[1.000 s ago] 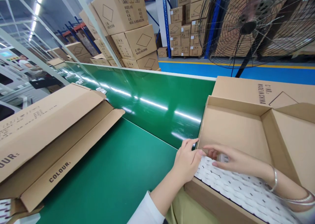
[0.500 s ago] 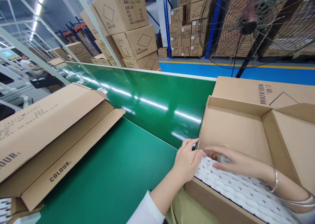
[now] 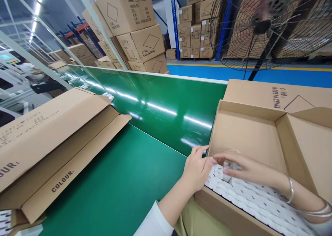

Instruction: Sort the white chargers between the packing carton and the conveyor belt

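My left hand [image 3: 197, 168] rests at the near left corner of an open cardboard carton [image 3: 215, 125], its fingers loosely apart and touching the edge. Inside the carton, my right hand [image 3: 240, 165] closes around a small white piece [image 3: 228, 166] with its thumb and fingers. The fingers partly cover that piece, so its exact kind is unclear. Beneath my right forearm lie rows of closely packed small white pieces [image 3: 252, 194], filling the carton's near side. Bare cardboard shows in the far part.
A second carton [image 3: 64, 142] with open flaps lies on the green work surface [image 3: 111, 187] at left. Behind runs a green conveyor belt [image 3: 160, 94] carrying small white items [image 3: 108, 96]. Stacked cartons [image 3: 141, 44] and a large black fan [image 3: 261, 27] stand beyond.
The right hand's thumb and fingers have shifted slightly, and the white piece between them shows more clearly. My left hand stays in place at the carton corner.
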